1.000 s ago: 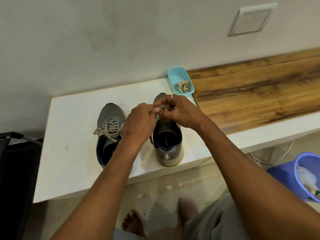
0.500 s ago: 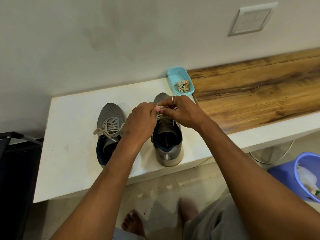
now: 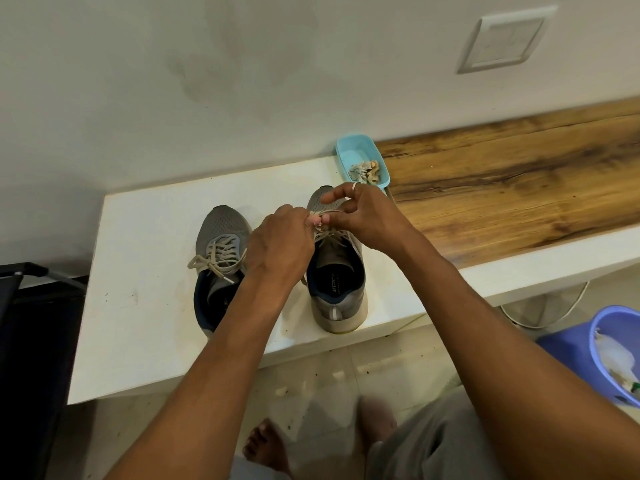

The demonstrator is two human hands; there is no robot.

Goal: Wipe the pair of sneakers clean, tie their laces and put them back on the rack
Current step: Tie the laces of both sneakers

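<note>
Two grey sneakers stand side by side on a white bench, toes toward the wall. The left sneaker has its beige laces tied in a bow. Over the right sneaker, my left hand and my right hand meet above the tongue. Each pinches a part of the beige lace, which runs taut between them. My right hand's index finger sticks out over the toe. The knot itself is hidden by my fingers.
A light blue tray with a crumpled cloth sits against the wall behind the right sneaker. Wooden bench top extends right. A purple bucket stands on the floor at right, a black frame at left. My bare feet are below.
My right hand has lifted slightly and its fingers have spread, drawing the lace out between the two hands. The left hand has barely moved. The sneakers have stayed in place.
</note>
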